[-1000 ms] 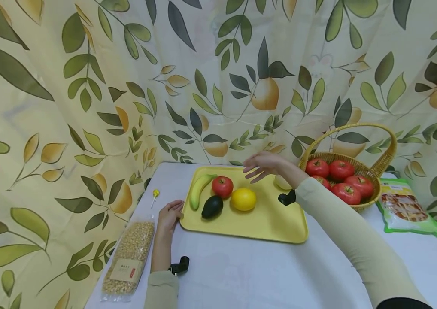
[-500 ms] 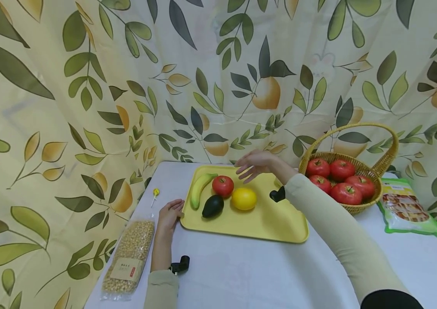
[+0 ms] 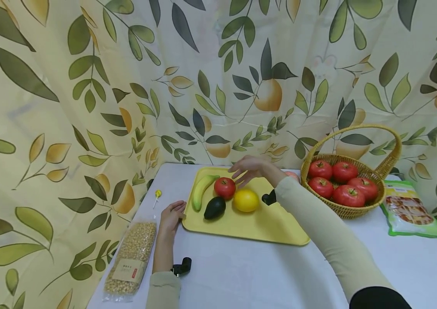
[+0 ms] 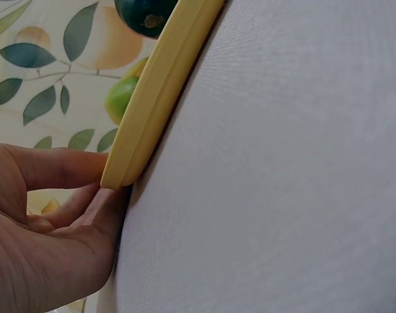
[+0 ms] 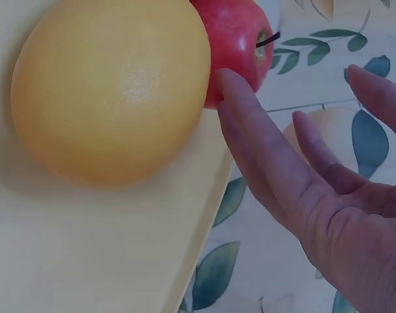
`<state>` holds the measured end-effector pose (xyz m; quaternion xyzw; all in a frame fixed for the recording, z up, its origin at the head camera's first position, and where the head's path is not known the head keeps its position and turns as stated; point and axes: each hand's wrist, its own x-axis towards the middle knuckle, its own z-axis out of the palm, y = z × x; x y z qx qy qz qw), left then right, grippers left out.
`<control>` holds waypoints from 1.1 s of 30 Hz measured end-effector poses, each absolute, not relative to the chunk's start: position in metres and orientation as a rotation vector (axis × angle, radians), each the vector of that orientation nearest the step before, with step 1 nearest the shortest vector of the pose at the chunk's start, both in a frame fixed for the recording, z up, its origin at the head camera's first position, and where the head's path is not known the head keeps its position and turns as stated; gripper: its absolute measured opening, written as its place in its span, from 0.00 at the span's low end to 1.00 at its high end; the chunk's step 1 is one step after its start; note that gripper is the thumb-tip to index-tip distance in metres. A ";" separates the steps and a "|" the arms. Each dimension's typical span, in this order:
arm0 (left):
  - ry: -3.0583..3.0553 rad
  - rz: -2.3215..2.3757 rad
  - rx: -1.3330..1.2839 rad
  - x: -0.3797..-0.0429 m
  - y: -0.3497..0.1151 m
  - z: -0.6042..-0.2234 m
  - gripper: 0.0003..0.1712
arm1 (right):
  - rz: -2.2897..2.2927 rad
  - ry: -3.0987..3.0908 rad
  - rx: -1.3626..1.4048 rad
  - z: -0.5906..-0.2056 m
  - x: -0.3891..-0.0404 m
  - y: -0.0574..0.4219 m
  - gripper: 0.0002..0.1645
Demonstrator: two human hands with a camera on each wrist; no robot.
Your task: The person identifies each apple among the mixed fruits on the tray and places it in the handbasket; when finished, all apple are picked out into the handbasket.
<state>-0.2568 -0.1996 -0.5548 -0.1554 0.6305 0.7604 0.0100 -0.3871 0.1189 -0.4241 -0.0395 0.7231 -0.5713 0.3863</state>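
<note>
A yellow tray [image 3: 210,232] lies on the white table with a banana [image 3: 201,191], a red apple [image 3: 225,188], a dark avocado [image 3: 215,207] and a lemon [image 3: 246,200] on its left half. My left hand [image 3: 173,216] pinches the tray's left rim; in the left wrist view some of its fingers reach beneath the edge. Above the tray's far side, my right hand [image 3: 250,168] has loosely extended fingers and holds nothing. In the right wrist view its fingertips [image 5: 232,83] overlap the apple [image 5: 234,49] beyond the lemon [image 5: 113,91]; contact cannot be judged.
A wicker basket [image 3: 351,212] of several red fruits stands right of the tray. Behind my right forearm, a pinkish round thing [image 3: 292,174] is partly hidden. Also around are a green-edged food packet [image 3: 415,208], a bag of beans [image 3: 133,249] and a yellow lollipop [image 3: 158,193].
My right hand has moved left across the tray, toward the apple. The pinkish thing beside the basket has come into view. My left hand stays at the tray's rim.
</note>
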 end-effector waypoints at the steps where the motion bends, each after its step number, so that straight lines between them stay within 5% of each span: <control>1: 1.968 2.374 -0.489 -0.257 -0.200 -0.556 0.38 | -1.451 1.843 -0.095 -0.425 -0.387 0.118 0.34; 33: 1.978 2.377 -0.498 -0.258 -0.198 -0.555 0.37 | -1.359 1.906 0.022 -0.451 -0.399 0.101 0.37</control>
